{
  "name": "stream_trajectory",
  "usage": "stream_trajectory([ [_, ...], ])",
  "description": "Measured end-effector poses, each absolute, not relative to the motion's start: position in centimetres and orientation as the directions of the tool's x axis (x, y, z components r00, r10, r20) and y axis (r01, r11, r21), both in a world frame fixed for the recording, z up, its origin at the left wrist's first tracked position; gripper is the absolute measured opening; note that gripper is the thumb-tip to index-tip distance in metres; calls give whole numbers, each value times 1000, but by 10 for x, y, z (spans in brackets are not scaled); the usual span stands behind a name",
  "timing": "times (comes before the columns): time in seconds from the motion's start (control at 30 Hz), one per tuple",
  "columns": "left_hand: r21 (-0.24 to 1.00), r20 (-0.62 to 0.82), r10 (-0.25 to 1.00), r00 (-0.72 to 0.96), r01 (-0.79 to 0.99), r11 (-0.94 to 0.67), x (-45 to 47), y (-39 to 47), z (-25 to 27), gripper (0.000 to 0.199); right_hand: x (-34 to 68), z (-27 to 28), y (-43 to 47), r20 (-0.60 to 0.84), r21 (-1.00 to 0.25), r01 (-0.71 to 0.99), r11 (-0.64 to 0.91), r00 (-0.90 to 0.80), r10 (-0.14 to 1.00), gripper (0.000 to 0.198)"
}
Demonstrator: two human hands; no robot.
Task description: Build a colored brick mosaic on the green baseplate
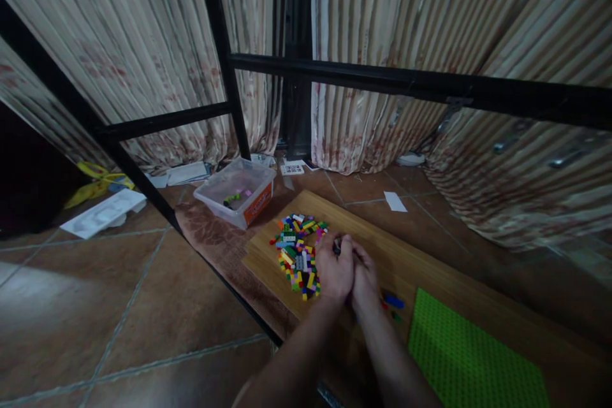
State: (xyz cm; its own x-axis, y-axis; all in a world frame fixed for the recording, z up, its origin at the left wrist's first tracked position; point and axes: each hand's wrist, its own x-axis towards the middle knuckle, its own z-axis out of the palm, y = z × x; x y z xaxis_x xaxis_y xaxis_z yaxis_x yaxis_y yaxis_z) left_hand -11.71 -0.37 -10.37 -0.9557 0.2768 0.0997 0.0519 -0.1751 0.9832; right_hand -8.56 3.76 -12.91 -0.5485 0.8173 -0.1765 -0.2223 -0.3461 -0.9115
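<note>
My left hand (333, 273) and my right hand (364, 275) are pressed together over the wooden board (396, 255), fingers curled in. A small dark piece (338, 245) peeks out at the fingertips, too dim to name. Just left of the hands spreads a pile of coloured toy bricks (300, 260), partly hidden by my left hand. To the right of my right wrist lie a blue brick (394, 301) and a couple of smaller ones. A green studded baseplate (471, 350) rests farther right on the board.
A clear plastic tub (224, 213) with a few pieces inside stands behind the pile on a brown cloth (215, 242). Black frame bars (335, 70) cross ahead, before striped curtains (392, 19). White packaging (102, 213) and a paper (395, 201) lie on the tiled floor.
</note>
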Motion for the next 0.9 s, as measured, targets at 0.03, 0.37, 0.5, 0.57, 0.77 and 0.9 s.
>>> stream_trajectory([
  [0.03, 986, 110, 277, -955, 69, -153, -118, -4, -104, 18, -85, -129, 37, -180, -914, -212, -346, -552, 814, 36],
  [0.37, 990, 117, 264, -957, 93, -102, -129, -7, -102, 26, -79, -133, 48, -45, -981, -134, -143, -554, 832, 35],
  [0.5, 978, 78, 174, -982, 42, -205, -146, -19, -82, 27, -74, -132, 56, 33, -998, -55, 5, -522, 852, 34],
  [0.57, 964, 54, 102, -993, 25, -265, -159, -30, -72, 25, -70, -128, 58, 63, -998, -27, 57, -504, 862, 32],
  [0.77, 857, -104, -176, -979, 2, -515, -203, -77, -51, 22, -50, -112, 34, 213, -938, 97, 332, -593, 777, 24],
  [0.9, 790, -170, -233, -958, 9, -613, -216, -99, -44, 18, -36, -106, -17, 364, -717, 146, 682, -756, 544, 17],
])
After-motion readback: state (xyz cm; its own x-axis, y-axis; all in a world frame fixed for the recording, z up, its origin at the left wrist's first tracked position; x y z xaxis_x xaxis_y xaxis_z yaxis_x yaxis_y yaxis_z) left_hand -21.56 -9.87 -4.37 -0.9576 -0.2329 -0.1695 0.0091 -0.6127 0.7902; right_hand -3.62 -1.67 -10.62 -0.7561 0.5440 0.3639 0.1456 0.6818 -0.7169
